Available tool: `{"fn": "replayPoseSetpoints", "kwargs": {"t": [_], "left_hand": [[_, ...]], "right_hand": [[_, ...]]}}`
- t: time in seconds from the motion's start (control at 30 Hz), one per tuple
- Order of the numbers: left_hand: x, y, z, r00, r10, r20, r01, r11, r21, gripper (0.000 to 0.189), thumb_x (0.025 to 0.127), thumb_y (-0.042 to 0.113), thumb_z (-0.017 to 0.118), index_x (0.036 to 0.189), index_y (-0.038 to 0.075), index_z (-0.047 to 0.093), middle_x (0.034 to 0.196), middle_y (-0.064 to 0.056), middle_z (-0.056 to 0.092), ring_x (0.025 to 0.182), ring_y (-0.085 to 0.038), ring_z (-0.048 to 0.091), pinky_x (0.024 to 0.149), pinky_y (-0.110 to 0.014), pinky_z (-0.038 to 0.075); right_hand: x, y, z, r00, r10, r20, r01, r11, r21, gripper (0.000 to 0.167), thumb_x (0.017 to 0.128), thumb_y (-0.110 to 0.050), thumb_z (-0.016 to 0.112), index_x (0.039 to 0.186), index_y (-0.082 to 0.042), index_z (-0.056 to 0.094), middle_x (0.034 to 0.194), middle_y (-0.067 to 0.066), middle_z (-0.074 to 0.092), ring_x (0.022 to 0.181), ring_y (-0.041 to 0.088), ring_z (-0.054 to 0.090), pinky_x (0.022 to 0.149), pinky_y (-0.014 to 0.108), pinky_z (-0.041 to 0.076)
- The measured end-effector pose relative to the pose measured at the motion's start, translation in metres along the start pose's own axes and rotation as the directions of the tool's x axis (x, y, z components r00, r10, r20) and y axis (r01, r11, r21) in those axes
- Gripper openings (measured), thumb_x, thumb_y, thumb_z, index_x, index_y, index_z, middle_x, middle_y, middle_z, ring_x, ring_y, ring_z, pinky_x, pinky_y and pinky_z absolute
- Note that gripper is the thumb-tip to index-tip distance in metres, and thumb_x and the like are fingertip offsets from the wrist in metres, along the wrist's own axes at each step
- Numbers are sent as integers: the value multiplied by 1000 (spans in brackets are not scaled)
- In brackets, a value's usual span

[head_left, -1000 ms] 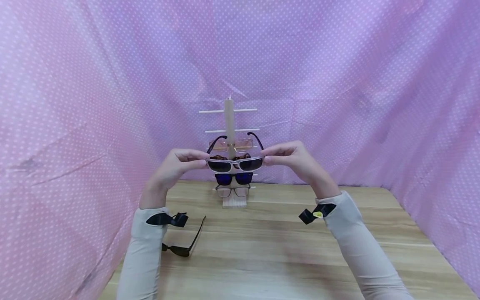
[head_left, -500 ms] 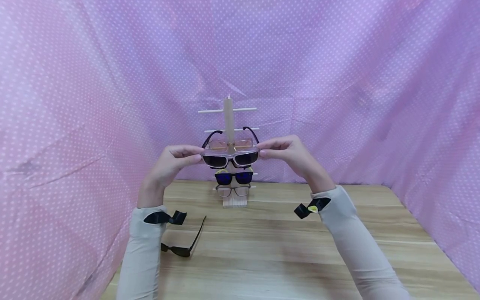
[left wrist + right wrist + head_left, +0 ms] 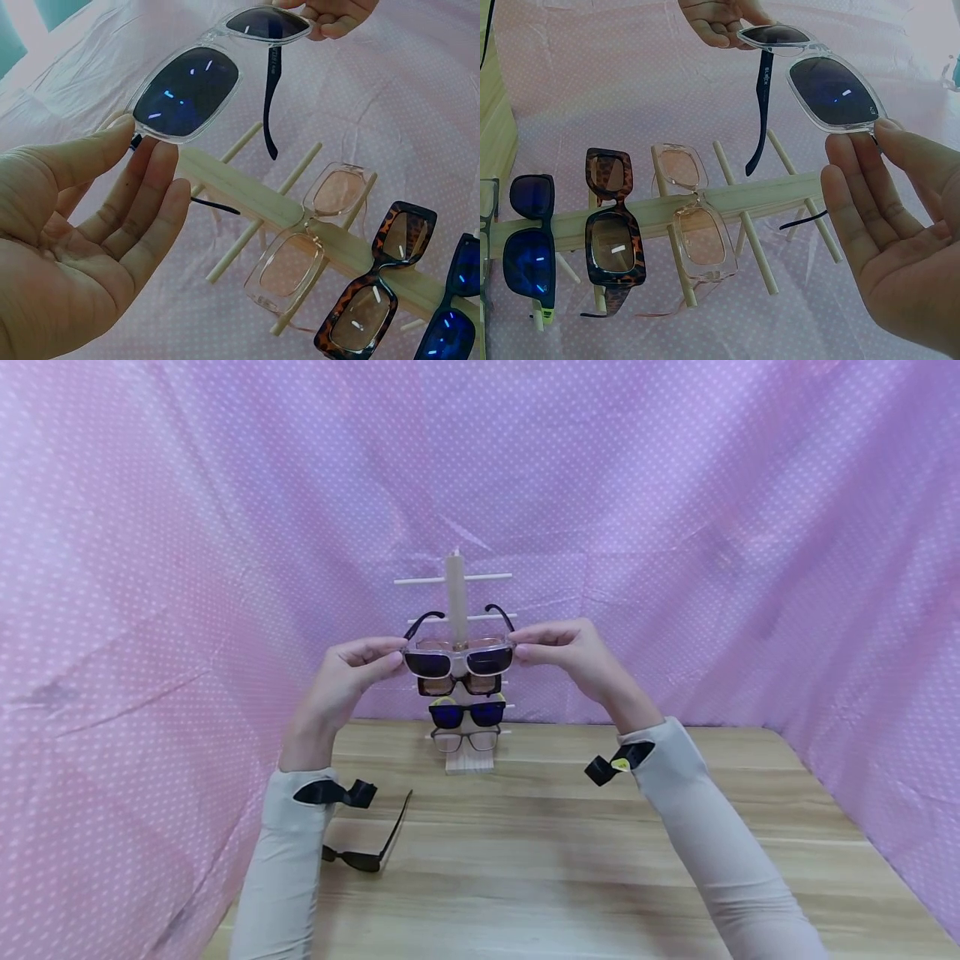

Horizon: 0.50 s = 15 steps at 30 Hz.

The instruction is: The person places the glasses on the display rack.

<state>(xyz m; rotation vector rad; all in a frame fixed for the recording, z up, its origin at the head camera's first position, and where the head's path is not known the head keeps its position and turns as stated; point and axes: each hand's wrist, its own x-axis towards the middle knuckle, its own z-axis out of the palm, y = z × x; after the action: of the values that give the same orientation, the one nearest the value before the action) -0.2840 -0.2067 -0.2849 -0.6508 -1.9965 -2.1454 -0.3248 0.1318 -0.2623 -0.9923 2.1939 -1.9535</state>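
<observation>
Between both hands hangs a pair of clear-framed sunglasses (image 3: 459, 662) with dark lenses and black temples, which point toward the wooden display rack (image 3: 456, 597). My left hand (image 3: 347, 681) pinches one end of the frame, thumb against the front, as the left wrist view shows. At the other end, my right hand (image 3: 576, 662) pinches the frame the same way. In the head view the sunglasses overlap clear peach-lens glasses (image 3: 701, 232) on the rack. Lower on it sit tortoiseshell sunglasses (image 3: 615, 241), blue-lens sunglasses (image 3: 467, 716) and grey-framed glasses (image 3: 467, 742).
Two bare white rods, an upper rod (image 3: 487, 577) and a lower rod (image 3: 423, 621), cross the rack's post. Black sunglasses (image 3: 363, 862) lie on the wooden table (image 3: 555, 860) beside the left sleeve, partly hidden. Pink dotted cloth (image 3: 637, 485) surrounds the table.
Both hands have raised the clear-framed sunglasses up along the rack and slightly left. The tortoiseshell pair, first largely covered, now shows below them. The black sunglasses on the table stayed put.
</observation>
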Motion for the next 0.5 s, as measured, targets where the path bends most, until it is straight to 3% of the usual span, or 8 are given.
{"fn": "replayPoseSetpoints", "kwargs": {"t": [0.3, 0.5], "left_hand": [[6, -6, 6, 998, 22, -58, -29, 991, -132, 38, 97, -11, 58, 101, 20, 80, 91, 4, 76, 86, -8, 72, 88, -23, 62], [10, -14, 11, 993, -16, -121, -5, 985, -173, 36, 97, -9, 60, 100, 21, 81, 93, 5, 77, 87, -7, 73, 88, -24, 62]], "right_hand": [[9, 5, 1, 1000, -3, -24, 4, 1000, 16, 31, 92, -3, 73, 120, 9, 69, 95, -4, 79, 86, 14, 75, 91, 32, 62], [12, 12, 2, 998, -3, -63, 6, 998, 56, 27, 91, -1, 73, 118, 6, 72, 94, -4, 79, 84, 16, 75, 87, 32, 63]]}}
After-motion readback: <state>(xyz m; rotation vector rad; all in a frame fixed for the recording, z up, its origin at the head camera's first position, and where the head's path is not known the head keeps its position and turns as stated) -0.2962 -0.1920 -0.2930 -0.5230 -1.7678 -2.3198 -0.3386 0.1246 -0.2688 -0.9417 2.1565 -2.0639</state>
